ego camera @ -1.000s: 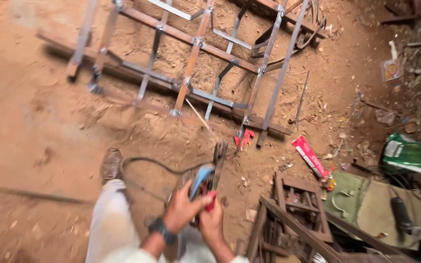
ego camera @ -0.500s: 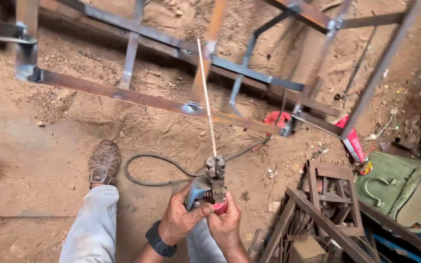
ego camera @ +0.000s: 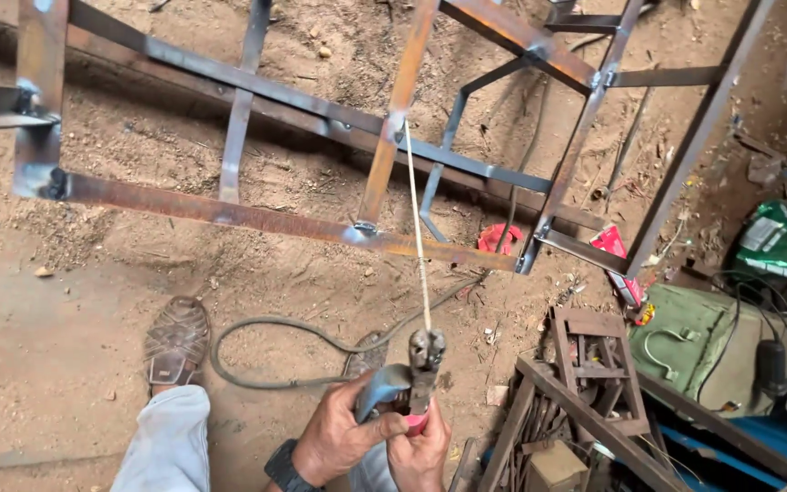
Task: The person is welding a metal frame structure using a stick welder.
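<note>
My left hand [ego camera: 334,442] grips the blue-grey lever of a welding electrode holder [ego camera: 407,387], and a black watch is on that wrist. My right hand [ego camera: 421,451] wraps the holder's red handle from below. A long thin welding rod [ego camera: 418,232] sticks up from the holder's jaws, its tip near a joint of the rusty steel frame [ego camera: 257,217]. A grey cable [ego camera: 321,335] loops across the dirt from the holder.
My sandalled foot [ego camera: 175,339] and light trouser leg are at lower left. At right lie a small welded metal stool frame [ego camera: 594,364], a green welding machine [ego camera: 699,339], a red packet [ego camera: 614,248] and a green bag [ego camera: 785,241].
The view has moved closer to the frame. The rod now points up to the frame joint, and both hands have shifted slightly right on the holder.
</note>
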